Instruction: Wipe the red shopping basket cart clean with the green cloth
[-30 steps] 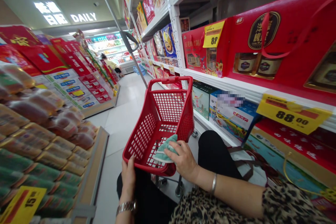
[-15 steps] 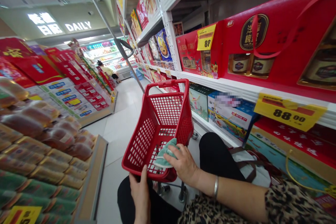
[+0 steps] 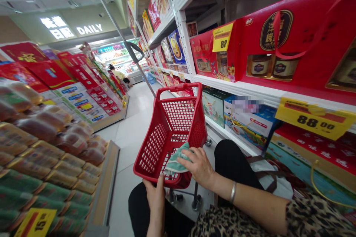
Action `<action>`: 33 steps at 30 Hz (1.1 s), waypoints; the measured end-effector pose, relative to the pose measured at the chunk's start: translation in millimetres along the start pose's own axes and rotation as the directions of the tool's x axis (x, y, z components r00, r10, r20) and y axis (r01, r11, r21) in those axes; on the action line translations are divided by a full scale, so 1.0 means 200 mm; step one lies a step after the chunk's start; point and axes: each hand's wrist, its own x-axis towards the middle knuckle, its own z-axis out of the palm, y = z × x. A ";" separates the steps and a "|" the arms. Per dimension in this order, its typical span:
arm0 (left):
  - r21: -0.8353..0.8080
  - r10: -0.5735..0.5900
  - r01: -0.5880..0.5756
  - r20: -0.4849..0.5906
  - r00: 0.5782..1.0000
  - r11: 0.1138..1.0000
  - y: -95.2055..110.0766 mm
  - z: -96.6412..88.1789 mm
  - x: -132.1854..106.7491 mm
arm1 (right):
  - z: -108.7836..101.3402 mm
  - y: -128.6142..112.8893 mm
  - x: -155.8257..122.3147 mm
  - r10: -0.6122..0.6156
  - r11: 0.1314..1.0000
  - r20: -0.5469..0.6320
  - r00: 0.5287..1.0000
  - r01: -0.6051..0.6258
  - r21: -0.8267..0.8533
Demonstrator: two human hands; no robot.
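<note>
A red mesh shopping basket (image 3: 167, 133) on a wheeled frame tilts toward me in the aisle. My left hand (image 3: 154, 193) grips its near rim from below, fingers wrapped round the edge. My right hand (image 3: 197, 165) presses a folded green cloth (image 3: 175, 160) against the basket's inner near corner, fingers closed on it. A silver bangle sits on my right wrist. The basket's long grey pull handle (image 3: 133, 50) slants up to the left.
White shelves (image 3: 250, 90) on the right carry red gift boxes and yellow price tags. A low display (image 3: 39, 133) of packaged goods stands at left. The tiled aisle (image 3: 130, 126) runs ahead between them. A person stands far down the aisle.
My left hand slid from beside the rim to under the basket's near edge. The right hand and cloth shifted slightly along the rim. The view swayed a little.
</note>
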 end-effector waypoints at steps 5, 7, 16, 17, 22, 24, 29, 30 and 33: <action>-0.015 0.009 -0.009 0.019 1.000 1.000 -0.02 -0.02 0.08 | -0.02 0.11 0.08 0.080 0.997 0.080 0.994 -0.080 0.000; -0.024 0.015 -0.014 0.026 1.000 1.000 -0.01 -0.03 0.09 | -0.03 0.15 0.12 0.115 0.993 0.127 0.985 -0.115 -0.011; -0.042 0.028 -0.025 0.084 0.996 0.999 0.06 -0.08 0.05 | -0.09 0.30 0.33 0.271 0.959 0.242 0.932 -0.242 -0.145; -0.046 0.032 -0.028 0.089 0.996 0.999 0.06 -0.09 0.05 | -0.10 0.33 0.36 0.287 0.954 0.248 0.925 -0.253 -0.160; -0.068 0.035 -0.028 0.107 0.994 0.997 0.07 -0.08 0.07 | -0.13 0.39 0.44 0.341 0.934 0.275 0.899 -0.291 -0.206; -0.075 0.024 -0.017 0.093 0.995 0.997 0.06 -0.07 0.08 | -0.13 0.39 0.44 0.354 0.930 0.277 0.893 -0.304 -0.208; -0.066 0.034 -0.030 0.074 0.997 0.997 0.04 -0.05 0.09 | -0.12 0.35 0.40 0.392 0.917 0.274 0.878 -0.348 -0.195; -0.071 0.045 -0.039 0.071 0.997 0.997 0.04 -0.05 0.09 | -0.12 0.35 0.39 0.398 0.915 0.276 0.875 -0.357 -0.188; -0.109 0.050 -0.042 0.073 0.996 0.993 0.04 -0.05 0.10 | -0.11 0.34 0.37 0.411 0.910 0.275 0.869 -0.377 -0.171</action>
